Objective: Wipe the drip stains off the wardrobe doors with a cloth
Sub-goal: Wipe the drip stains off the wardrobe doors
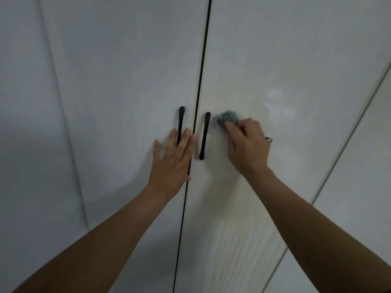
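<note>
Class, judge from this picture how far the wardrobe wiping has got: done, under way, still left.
Done: the left door looks free of marks. Under way: the right hand holds a blue cloth against the right door beside its handle, while the left hand rests on the left door. Left: pale smears above the cloth.

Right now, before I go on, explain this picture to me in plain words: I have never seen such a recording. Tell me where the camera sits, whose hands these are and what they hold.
No machine here: a person wears one camera on the head, so you look along both bare arms at two shut white wardrobe doors. The left hand lies flat, fingers straight, on the left door, across the black left handle. The right hand grips a bunched blue-grey cloth against the right door, beside the right handle. Pale smears show right of the cloth, higher up.
</note>
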The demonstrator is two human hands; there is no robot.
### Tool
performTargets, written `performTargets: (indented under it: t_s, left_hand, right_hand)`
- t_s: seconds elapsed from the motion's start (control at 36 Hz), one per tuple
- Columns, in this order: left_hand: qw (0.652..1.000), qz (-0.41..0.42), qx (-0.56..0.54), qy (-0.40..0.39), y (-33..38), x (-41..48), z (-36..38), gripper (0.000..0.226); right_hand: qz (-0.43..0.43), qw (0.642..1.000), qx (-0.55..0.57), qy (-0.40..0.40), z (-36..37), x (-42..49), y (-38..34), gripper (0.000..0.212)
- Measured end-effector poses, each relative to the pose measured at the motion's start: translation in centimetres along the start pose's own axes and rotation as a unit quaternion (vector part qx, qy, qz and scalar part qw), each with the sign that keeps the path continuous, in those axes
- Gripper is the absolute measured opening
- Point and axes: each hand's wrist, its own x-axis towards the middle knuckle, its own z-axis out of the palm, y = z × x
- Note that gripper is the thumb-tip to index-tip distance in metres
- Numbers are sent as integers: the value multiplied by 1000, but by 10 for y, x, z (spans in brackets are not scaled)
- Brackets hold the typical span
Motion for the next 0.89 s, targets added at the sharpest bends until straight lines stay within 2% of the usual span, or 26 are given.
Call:
performTargets:
  t_s: [0.08, 0.17, 0.25, 0.31, 0.36, 0.44, 0.53, 0.61, 0.67, 0.81, 0.89]
  left_hand:
    - [1000, 4, -19, 23, -4, -9, 0, 138]
    - [998, -26, -44, 41, -5, -29, 8, 135]
    - [995, -71, -66, 15, -7, -51, 16, 136]
    - [992, -93, -82, -14, -8, -61, 21, 136]
    - [988, -115, -89, -44, -8, -68, 25, 136]
    - [981, -143, -109, -78, -8, -73, 31, 136]
    - [975, -152, -138, -90, -3, -72, 34, 137]
    - [968, -153, -171, -105, -3, -71, 36, 135]
    - [967, -153, -178, -103, -4, -71, 37, 131]
    - [963, -142, -202, -104, -6, -71, 40, 124]
    - [963, -129, -211, -108, -4, -69, 38, 120]
  right_hand:
    - [21, 1000, -7, 19, 4, 7, -11, 20]
    - [-61, 997, -21, -52, 6, -25, -14, 20]
    - [-128, 984, 1, -123, 6, -62, -9, 25]
    - [-144, 979, 3, -144, 3, -73, -5, 25]
    - [-106, 987, 12, -117, -2, -66, -7, 21]
    - [-36, 998, 58, -10, -13, -30, -22, 11]
    - [-70, 996, 33, 35, -20, 10, -47, 14]
    - [-63, 993, -74, -70, -10, 36, -70, 21]
    - [-33, 983, -118, -135, -5, 41, -79, 16]
    - [-51, 975, -131, -170, 6, -2, -95, 16]
    - [-51, 967, -96, -228, 6, -56, -96, 23]
